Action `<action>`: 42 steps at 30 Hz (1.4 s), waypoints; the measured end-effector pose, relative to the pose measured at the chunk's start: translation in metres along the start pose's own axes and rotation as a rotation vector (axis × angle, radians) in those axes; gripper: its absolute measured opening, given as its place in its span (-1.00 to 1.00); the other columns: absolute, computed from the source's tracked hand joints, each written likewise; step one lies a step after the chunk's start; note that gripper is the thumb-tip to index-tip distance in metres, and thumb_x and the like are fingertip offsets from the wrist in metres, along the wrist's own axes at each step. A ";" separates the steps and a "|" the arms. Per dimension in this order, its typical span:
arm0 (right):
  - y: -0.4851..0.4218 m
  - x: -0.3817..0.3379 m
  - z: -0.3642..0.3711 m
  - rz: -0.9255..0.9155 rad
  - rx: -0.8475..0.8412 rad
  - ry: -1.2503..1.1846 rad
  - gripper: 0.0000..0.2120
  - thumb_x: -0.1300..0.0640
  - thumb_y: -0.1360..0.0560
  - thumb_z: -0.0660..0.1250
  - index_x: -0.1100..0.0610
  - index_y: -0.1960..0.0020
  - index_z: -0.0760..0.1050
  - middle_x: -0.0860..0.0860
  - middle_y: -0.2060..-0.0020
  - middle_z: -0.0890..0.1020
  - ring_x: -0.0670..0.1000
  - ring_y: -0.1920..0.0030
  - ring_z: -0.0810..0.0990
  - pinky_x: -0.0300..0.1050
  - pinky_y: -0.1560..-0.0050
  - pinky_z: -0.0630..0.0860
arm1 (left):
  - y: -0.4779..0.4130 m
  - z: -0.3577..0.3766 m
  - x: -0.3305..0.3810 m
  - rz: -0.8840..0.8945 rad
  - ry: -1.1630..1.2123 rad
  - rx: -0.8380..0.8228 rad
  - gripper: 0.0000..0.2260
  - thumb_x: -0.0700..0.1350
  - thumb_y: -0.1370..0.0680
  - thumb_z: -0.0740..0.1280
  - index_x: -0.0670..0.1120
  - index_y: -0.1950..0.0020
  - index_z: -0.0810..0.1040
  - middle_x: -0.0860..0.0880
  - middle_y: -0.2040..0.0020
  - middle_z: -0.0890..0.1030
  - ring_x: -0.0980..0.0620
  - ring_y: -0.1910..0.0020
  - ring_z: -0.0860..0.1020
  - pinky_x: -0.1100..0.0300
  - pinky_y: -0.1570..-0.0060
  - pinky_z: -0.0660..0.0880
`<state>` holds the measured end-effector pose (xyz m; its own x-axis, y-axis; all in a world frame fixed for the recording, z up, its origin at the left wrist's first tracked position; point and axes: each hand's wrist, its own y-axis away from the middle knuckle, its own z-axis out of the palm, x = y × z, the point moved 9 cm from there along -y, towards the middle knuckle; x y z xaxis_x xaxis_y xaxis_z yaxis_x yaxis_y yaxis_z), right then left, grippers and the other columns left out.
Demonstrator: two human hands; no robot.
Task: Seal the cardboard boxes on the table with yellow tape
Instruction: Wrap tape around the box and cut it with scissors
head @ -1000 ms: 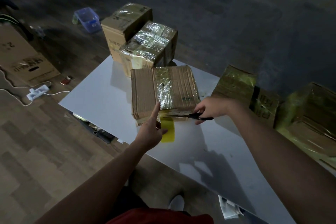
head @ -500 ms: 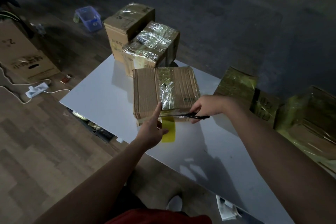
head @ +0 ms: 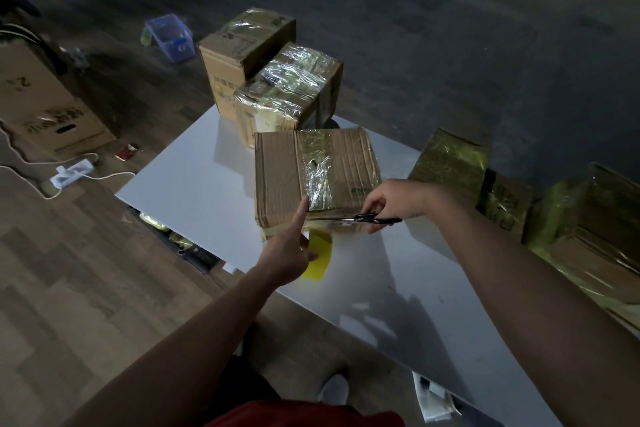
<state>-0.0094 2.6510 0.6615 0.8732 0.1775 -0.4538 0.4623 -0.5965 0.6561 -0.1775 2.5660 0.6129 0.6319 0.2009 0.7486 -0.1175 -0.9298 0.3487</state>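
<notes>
Carton (head: 45,107) stands on the wood floor far left, printed side facing the camera; white power strip (head: 71,173) lies just beside it, cord trailing off to the left; blue plastic bin (head: 169,36) sits further back on the floor. White table (head: 194,184) runs diagonally across the middle. At its far corner a plain brown box (head: 242,48) stands with a film-wrapped box (head: 291,87) touching its right side.

Left hand (head: 287,253): index finger straight, tip touching the near top edge of the cardboard box (head: 280,177); other fingers curled, thumb pressed onto a loose length of yellow tape (head: 320,260) that hangs from the box's front face to the table; exact pinch partly hidden behind the hand. Cardboard box lies flat on the table, near the middle of the view, just in front of the wrapped one; a shiny tape strip (head: 317,170) runs front to back over its top.

Scissors (head: 367,218): black handles, blades pointing left along the box's near face, tips reaching the hanging tape; whether the blades are apart or together, cannot tell. Right hand (head: 391,201): fingers curled through the scissors handles, gripping them, knuckles against the box's right front corner.

Further right, two yellow-wrapped boxes (head: 450,163) (head: 588,225) sit past the table's far edge, a dark-taped one between them.
</notes>
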 end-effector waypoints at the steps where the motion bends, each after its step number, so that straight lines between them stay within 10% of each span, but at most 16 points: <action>1: 0.000 0.000 0.001 0.001 -0.001 0.005 -0.70 -0.06 -0.34 0.55 -0.01 -0.02 0.64 -0.04 0.15 0.68 -0.12 0.25 0.57 -0.29 0.28 0.46 | 0.001 0.000 0.001 -0.001 0.009 0.008 0.00 -0.24 -0.49 0.44 0.28 -0.51 -0.28 -0.15 -0.10 0.61 -0.05 -0.02 0.59 -0.06 -0.07 0.57; 19: 0.027 0.056 0.040 0.192 0.051 -0.089 -0.54 -0.23 -0.30 0.52 -0.04 -0.09 0.55 -0.06 0.11 0.61 -0.06 0.19 0.53 -0.21 0.24 0.41 | 0.017 0.018 0.024 0.109 -0.099 -0.048 0.04 -0.25 -0.49 0.43 0.30 -0.45 -0.38 -0.16 -0.16 0.61 -0.06 -0.04 0.61 0.02 -0.08 0.56; 23: 0.046 0.087 0.056 0.292 0.106 -0.147 -0.52 -0.25 -0.29 0.52 -0.03 -0.08 0.55 -0.03 0.14 0.63 -0.04 0.19 0.57 -0.13 0.17 0.45 | 0.020 0.049 0.032 0.109 0.017 -0.052 -0.21 -0.26 -0.50 0.42 0.07 -0.56 0.01 -0.13 -0.07 0.63 -0.05 0.04 0.60 0.02 -0.03 0.57; 27: 0.074 0.121 0.080 0.426 0.284 -0.014 -0.61 -0.13 -0.42 0.44 0.08 -0.12 0.51 0.04 0.04 0.61 0.07 0.06 0.58 -0.11 0.16 0.46 | 0.007 0.082 0.024 -0.051 0.223 -0.081 -0.71 -0.24 -0.50 0.43 -0.05 -0.11 0.40 -0.09 0.05 0.61 -0.01 0.08 0.58 0.25 0.22 0.49; 32: 0.101 0.156 0.137 0.562 0.410 0.043 -0.68 -0.02 -0.52 0.31 0.20 -0.13 0.47 0.15 -0.05 0.57 0.18 -0.04 0.58 -0.05 0.02 0.49 | -0.003 0.133 0.032 -0.195 0.435 -0.154 -0.91 -0.30 -0.54 0.34 -0.17 0.00 0.50 -0.08 0.18 0.55 0.04 0.25 0.50 0.33 0.40 0.42; 42: 0.098 0.170 0.174 0.631 0.492 0.008 -0.65 0.02 -0.57 0.25 0.16 -0.28 0.32 0.15 -0.13 0.49 0.20 -0.11 0.55 -0.08 0.11 0.38 | -0.016 0.159 0.036 -0.374 0.510 -0.158 -0.91 -0.21 -0.49 0.33 -0.14 0.22 0.54 -0.22 0.15 0.55 -0.09 0.20 0.53 0.05 0.11 0.55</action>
<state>0.1576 2.4865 0.5441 0.9493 -0.3042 -0.0796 -0.2391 -0.8628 0.4454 -0.0308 2.5388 0.5445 0.2136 0.6599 0.7204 -0.0960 -0.7197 0.6877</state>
